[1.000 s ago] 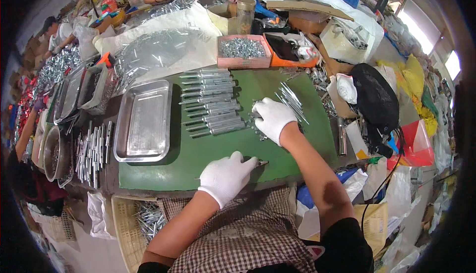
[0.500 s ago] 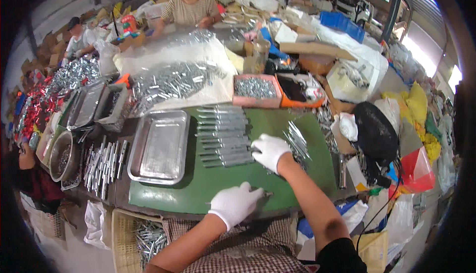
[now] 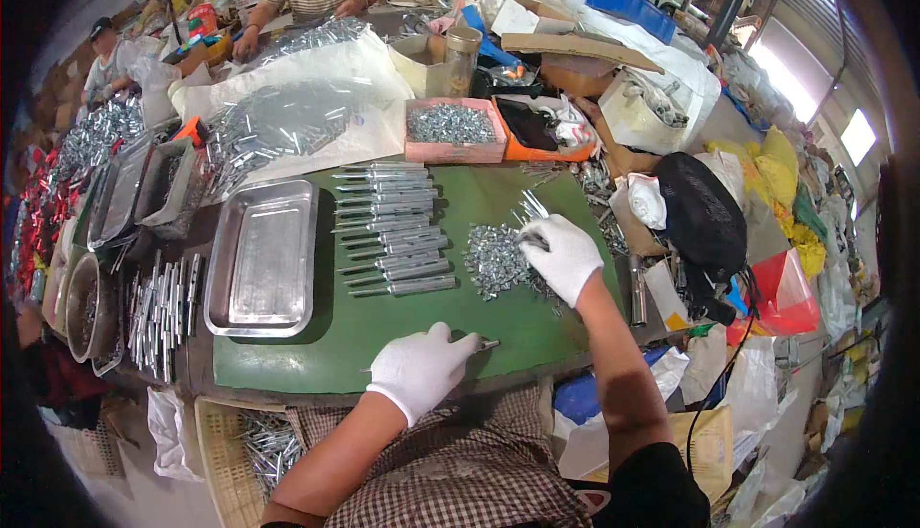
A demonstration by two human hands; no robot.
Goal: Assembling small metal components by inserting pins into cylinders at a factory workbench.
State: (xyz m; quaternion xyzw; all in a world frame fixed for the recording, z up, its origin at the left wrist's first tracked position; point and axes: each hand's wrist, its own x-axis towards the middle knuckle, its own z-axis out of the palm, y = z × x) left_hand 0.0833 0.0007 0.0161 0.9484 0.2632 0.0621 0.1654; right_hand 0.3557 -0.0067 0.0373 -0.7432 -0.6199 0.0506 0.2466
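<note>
Pink rectangular box (image 3: 454, 131) of screws behind green mat (image 3: 316, 336).

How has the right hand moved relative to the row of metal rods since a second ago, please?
Cannot tell for certain; the right hand remains just right of the metal rods, over the small parts pile.

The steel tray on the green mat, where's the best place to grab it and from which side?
Grip the tray by its raised rolled rim on the near short edge, coming from above on the person's side. It lies flat and looks empty, and the bolts lie close along its right edge.
</note>
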